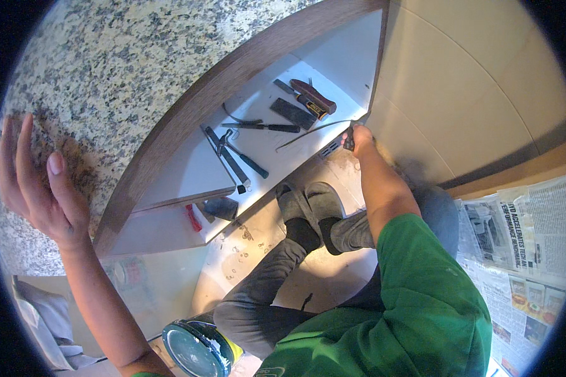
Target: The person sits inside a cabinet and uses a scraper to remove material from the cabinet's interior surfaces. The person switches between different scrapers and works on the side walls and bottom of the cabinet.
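Note:
My left hand rests over the speckled granite countertop, fingers spread and holding nothing. At the right end of the low white shelf, my right hand is closed around a short black handle. A thin, dark curved strip runs left from beside that hand over the shelf; whether it joins the handle, I cannot tell. Nearby on the shelf lie a black-handled slim tool, a dark rectangular block, a black-and-yellow-handled tool and a brown-handled tool.
A hammer lies across a flat metal bar further left. Beyond are a red item and a dark block. A lidded paint bucket stands by my crossed legs. Newspaper sheets cover the right side.

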The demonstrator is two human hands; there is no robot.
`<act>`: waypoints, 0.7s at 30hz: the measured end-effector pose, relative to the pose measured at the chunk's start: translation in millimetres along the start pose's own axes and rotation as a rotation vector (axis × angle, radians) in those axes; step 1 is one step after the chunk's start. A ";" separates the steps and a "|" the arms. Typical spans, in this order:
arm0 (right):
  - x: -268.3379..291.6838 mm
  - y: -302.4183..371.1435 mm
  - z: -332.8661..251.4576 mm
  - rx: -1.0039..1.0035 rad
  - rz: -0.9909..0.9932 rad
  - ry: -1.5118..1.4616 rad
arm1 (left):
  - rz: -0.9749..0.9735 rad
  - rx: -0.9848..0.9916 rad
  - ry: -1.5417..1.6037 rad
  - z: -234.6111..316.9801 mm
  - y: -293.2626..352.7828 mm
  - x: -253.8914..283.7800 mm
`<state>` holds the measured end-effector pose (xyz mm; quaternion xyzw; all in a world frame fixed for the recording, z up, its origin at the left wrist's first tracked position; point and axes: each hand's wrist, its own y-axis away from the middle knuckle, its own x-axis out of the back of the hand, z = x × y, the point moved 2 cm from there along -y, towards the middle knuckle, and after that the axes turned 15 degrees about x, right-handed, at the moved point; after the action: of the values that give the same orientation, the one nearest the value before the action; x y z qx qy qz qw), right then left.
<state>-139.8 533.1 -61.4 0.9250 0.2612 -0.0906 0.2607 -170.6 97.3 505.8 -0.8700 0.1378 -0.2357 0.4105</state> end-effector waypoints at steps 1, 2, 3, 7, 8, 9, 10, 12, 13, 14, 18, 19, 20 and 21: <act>-1.5 -4.4 1.7 0.002 -0.026 -0.015 | -0.004 0.008 -0.005 0.8 -2.7 1.6; -0.6 -8.7 2.4 0.005 -0.052 -0.030 | 0.000 0.008 -0.006 1.4 -5.5 2.3; -1.4 -13.4 3.3 0.008 -0.077 -0.045 | 0.001 0.009 -0.001 2.3 -7.1 3.4; -9.7 -17.6 5.8 0.029 -0.029 -0.137 | -0.011 0.002 -0.020 2.7 -3.6 3.7; -9.3 -18.5 7.6 0.040 -0.012 -0.150 | -0.014 -0.003 -0.028 2.3 -4.9 4.2; -8.9 -18.0 11.0 0.053 0.007 -0.164 | -0.011 -0.004 -0.039 1.8 -5.9 4.0; -11.1 -12.3 13.6 0.060 0.023 -0.175 | -0.012 -0.015 -0.040 1.0 -6.0 4.6; -14.6 -3.4 15.8 0.034 0.049 -0.188 | -0.016 -0.031 -0.026 -1.7 -5.9 4.7; -14.9 -0.5 15.3 0.024 0.063 -0.194 | -0.016 -0.034 -0.010 -4.3 -4.8 4.0; -15.7 2.0 14.5 0.017 0.058 -0.196 | -0.015 -0.032 -0.006 -4.5 -3.7 3.9; -2.2 -19.7 11.0 0.021 0.028 -0.201 | 0.009 -0.027 -0.011 -2.5 -9.1 3.2; -1.0 -21.0 7.6 0.023 0.012 -0.188 | 0.005 -0.027 -0.011 -0.2 -8.5 3.3; -1.3 -19.4 8.5 0.015 0.029 -0.186 | 0.002 -0.028 -0.016 0.2 -7.7 3.1; -0.9 -17.8 8.8 0.007 0.046 -0.184 | -0.004 -0.030 -0.019 0.6 -6.4 3.4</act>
<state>-150.3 541.0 -76.4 0.9194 0.2144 -0.1704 0.2822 -167.2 100.3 511.4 -0.8785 0.1357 -0.2263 0.3983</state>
